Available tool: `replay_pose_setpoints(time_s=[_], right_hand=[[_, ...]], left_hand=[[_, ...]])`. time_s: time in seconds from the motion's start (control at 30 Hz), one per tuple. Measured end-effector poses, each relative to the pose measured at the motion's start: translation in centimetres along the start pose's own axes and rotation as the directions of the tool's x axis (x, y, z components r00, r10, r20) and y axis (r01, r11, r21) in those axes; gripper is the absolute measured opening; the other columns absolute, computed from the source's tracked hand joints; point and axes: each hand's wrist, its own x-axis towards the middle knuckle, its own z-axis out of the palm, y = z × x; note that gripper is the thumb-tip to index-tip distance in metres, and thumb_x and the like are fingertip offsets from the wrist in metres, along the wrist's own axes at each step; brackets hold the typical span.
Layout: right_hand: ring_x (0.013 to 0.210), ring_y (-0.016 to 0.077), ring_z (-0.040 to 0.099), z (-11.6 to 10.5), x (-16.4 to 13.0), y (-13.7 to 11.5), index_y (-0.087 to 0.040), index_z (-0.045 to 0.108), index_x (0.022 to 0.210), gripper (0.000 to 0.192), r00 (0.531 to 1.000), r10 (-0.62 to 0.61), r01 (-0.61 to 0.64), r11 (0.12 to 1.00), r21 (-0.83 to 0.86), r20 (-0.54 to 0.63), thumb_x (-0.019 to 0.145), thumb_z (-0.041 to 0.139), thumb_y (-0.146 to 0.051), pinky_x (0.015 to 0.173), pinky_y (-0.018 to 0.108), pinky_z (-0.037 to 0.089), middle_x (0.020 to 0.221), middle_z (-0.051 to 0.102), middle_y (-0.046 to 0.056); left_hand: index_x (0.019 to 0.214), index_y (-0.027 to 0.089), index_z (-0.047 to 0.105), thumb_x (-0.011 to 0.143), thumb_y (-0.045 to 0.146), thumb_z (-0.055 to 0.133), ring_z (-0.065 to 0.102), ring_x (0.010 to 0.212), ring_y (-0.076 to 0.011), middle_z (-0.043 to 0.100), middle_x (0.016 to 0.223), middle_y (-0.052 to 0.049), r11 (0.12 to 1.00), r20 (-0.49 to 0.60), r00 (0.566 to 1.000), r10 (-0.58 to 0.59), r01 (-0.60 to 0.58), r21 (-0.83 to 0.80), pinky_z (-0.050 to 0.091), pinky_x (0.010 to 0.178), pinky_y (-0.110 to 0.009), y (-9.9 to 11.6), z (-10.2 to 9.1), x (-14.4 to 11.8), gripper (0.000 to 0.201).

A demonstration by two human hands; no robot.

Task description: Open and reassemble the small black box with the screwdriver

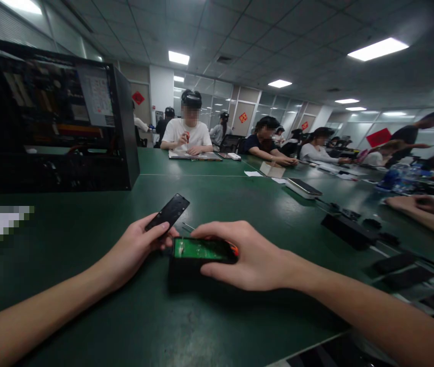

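Between thumb and fingers, my left hand (146, 237) grips a flat black cover (170, 211), tilted up above the table. My right hand (245, 255) is wrapped from above and behind around a black box (184, 270) with its top side uncovered. Inside the box shows a green circuit board (197, 249). Something orange-red peeks out beside the right hand at the box's right end. A thin metal shaft (188, 226) lies behind the box, its other end hidden by the right hand. My left fingertips are close to the box's left end; whether they touch it I cannot tell.
The green table (98, 316) stretches ahead. A black computer case (125, 127) stands at the left. On the right lie a black adapter (349, 229), cables and a white device (303, 188). A small carton (272, 169) is farther back. Several people sit around; another person's hands rest at far right.
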Motion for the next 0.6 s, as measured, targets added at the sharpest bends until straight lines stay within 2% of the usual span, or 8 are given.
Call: replay_pose_setpoints(time_s=[0.07,0.17,0.2,0.23,0.3,0.37,0.47,0.6], right_hand=[[0.107,0.0205,0.068,-3.6,-0.2,1.5,-0.022,0.061,0.129,0.047,0.986,0.083,-0.084,0.996,0.001,-0.146,0.086,0.072,-0.036,0.092,0.033,0.055,0.122,0.070,0.007],[0.110,0.0265,0.067,-10.3,-1.1,6.4,-0.020,0.060,0.131,0.052,0.888,0.187,-0.290,0.937,-0.195,-0.421,0.084,0.071,-0.040,0.090,0.038,0.055,0.123,0.069,0.010],[0.108,0.0287,0.068,-12.4,-1.7,8.6,-0.018,0.062,0.130,0.053,0.841,0.208,-0.401,0.859,-0.318,-0.499,0.082,0.072,-0.040,0.091,0.039,0.054,0.123,0.069,0.012],[0.108,0.0310,0.067,-14.2,-2.5,10.8,-0.017,0.061,0.132,0.055,0.798,0.252,-0.527,0.732,-0.431,-0.547,0.082,0.072,-0.039,0.093,0.041,0.052,0.123,0.069,0.014],[0.111,0.0353,0.065,-16.9,-4.6,15.2,-0.012,0.060,0.134,0.056,0.684,0.410,-0.728,0.430,-0.534,-0.603,0.085,0.067,-0.038,0.092,0.042,0.049,0.123,0.068,0.019],[0.108,0.0395,0.066,-18.3,-7.0,18.9,-0.005,0.062,0.132,0.055,0.589,0.511,-0.806,0.314,-0.503,-0.625,0.084,0.067,-0.034,0.088,0.045,0.050,0.115,0.070,0.025],[0.100,0.0390,0.068,-18.8,-10.1,22.7,-0.003,0.066,0.125,0.051,0.464,0.637,-0.871,0.202,-0.448,-0.615,0.082,0.073,-0.029,0.083,0.045,0.052,0.106,0.072,0.025],[0.097,0.0243,0.068,-19.1,-12.2,25.1,-0.011,0.066,0.118,0.039,0.368,0.751,-0.895,0.127,-0.428,-0.548,0.088,0.073,-0.034,0.087,0.042,0.055,0.108,0.070,0.014]], left_hand=[[0.084,0.014,0.074,0.079,0.042,0.079,0.059,0.067,-0.0167,0.070,0.078,-0.005,0.998,-0.003,1.000,-0.023,0.023,0.061,0.046,0.063,-0.027,0.0,-0.3,-0.1,0.029],[0.087,0.014,0.076,0.082,0.047,0.076,0.061,0.068,-0.0177,0.073,0.079,-0.007,0.992,0.012,0.999,-0.042,0.040,0.116,0.046,0.062,-0.027,-0.2,-0.7,-0.3,0.034],[0.089,0.015,0.076,0.083,0.047,0.076,0.062,0.068,-0.0177,0.075,0.081,-0.007,0.991,0.021,0.999,-0.042,0.039,0.125,0.046,0.062,-0.027,-0.3,-0.7,-0.5,0.033],[0.093,0.016,0.076,0.084,0.047,0.075,0.063,0.071,-0.0183,0.076,0.085,-0.008,0.991,0.042,0.998,-0.050,0.045,0.129,0.048,0.063,-0.027,-0.5,-0.7,-0.6,0.032],[0.098,0.017,0.076,0.086,0.046,0.075,0.067,0.075,-0.0194,0.078,0.092,-0.009,0.991,0.089,0.993,-0.071,0.060,0.123,0.050,0.066,-0.028,-0.7,-0.4,-0.9,0.031],[0.102,0.017,0.075,0.086,0.045,0.075,0.069,0.078,-0.0213,0.079,0.095,-0.010,0.991,0.138,0.987,-0.089,0.073,0.114,0.052,0.068,-0.030,-0.9,0.0,-1.1,0.032],[0.102,0.016,0.075,0.086,0.043,0.076,0.070,0.077,-0.0228,0.079,0.093,-0.010,0.991,0.184,0.979,-0.085,0.065,0.116,0.053,0.071,-0.032,-1.2,0.3,-1.3,0.031],[0.099,0.017,0.076,0.088,0.042,0.074,0.069,0.078,-0.0215,0.078,0.092,-0.008,0.990,0.217,0.973,-0.075,0.046,0.137,0.053,0.073,-0.031,-1.1,0.2,-1.2,0.027]])
